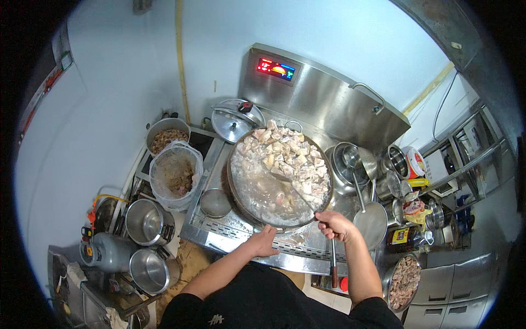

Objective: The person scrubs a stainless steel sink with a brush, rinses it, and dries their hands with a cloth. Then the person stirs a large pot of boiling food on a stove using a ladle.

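Note:
A large round wok point(230, 181) stands on the stainless-steel stove, full of cloudy, foaming liquid. Chunks of pale raw-looking meat point(294, 148) are heaped at its far and right side. My right hand point(337, 227) grips the long handle of a wok spatula point(304, 199). The spatula's blade is partly sunk in the liquid beside the meat, and its wooden handle end points back toward my body. My left hand point(262, 243) is at the front rim, fingers apart, beside a small loop handle point(280, 230). Whether its fingertips touch the rim I cannot tell.
Left stand a bag-lined bucket point(158, 179), a pot of brown food point(154, 125), steel pots point(144, 222) and a gas cylinder point(111, 251). A pressure-cooker lid point(234, 123) leans behind. Ladles and strainers point(370, 224) lie right, near a bowl of meat point(404, 281). A faucet point(372, 92) projects from the backsplash.

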Motion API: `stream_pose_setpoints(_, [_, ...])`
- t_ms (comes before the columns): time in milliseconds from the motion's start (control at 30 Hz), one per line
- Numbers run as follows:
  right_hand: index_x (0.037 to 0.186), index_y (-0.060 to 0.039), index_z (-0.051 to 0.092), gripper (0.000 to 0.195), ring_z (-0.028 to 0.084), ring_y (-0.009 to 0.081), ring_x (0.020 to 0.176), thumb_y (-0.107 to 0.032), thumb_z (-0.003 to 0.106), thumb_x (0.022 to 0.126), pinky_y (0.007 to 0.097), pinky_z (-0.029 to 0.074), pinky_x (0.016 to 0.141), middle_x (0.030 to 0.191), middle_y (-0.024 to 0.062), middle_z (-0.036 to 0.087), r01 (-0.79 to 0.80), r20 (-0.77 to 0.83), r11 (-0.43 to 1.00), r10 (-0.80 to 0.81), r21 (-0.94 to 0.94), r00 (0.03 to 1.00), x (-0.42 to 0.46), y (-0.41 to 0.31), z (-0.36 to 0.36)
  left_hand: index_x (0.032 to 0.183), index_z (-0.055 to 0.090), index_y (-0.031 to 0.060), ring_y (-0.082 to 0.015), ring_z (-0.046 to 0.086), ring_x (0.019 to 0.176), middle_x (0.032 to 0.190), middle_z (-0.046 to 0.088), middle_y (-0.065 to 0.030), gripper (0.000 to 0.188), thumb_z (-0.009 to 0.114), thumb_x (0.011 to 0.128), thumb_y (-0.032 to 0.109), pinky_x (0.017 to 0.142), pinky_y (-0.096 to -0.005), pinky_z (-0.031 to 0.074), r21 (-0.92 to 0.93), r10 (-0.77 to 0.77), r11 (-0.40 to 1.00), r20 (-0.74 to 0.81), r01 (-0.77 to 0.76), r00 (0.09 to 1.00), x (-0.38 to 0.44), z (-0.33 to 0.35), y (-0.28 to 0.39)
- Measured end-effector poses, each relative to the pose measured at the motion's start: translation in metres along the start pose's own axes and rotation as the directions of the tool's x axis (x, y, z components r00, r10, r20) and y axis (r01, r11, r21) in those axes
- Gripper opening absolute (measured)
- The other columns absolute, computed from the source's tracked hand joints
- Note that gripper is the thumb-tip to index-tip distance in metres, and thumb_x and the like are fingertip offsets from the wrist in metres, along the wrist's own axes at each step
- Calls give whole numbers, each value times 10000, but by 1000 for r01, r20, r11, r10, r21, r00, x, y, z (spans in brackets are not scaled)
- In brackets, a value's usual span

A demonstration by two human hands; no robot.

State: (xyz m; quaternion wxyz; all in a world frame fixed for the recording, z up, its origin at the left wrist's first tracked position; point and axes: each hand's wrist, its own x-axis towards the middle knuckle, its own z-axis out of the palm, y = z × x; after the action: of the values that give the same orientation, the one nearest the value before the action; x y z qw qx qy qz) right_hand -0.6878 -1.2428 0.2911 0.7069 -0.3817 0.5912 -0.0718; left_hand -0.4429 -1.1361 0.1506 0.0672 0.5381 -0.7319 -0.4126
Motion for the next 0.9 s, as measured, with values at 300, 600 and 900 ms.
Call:
stream_pose_setpoints(300, [844,-89,521,256,387,90,439,-282,600,994,277,320,387,622,-19,434,265,-113,912,-312,-312,943,82,-107,9,1424,357,3,-424,540,1224,1399,383,-231,863,773,799,428,986,-480,497,11,-6,1000,7,5,1000,6,11,-14])
stream_pose_setpoints(600, [871,-49,507,286,363,151,434,-295,528,1016,354,313,396,600,28,425,228,-191,785,-400,-576,896,217,-186,13,1479,337,31,-397,530,1246,1455,366,-197,832,733,827,361,987,-481,489,-118,18,993,-11,-19,1000,1,14,-13])
stream_pose_setpoints(900, [943,71,574,466,377,187,397,-367,443,1036,378,344,387,570,70,454,-62,-188,440,-250,-896,950,180,-161,30,1466,388,82,-399,540,1233,1433,370,-201,757,741,852,349,1004,-470,480,-174,10,985,-13,-12,1000,-2,8,-14])
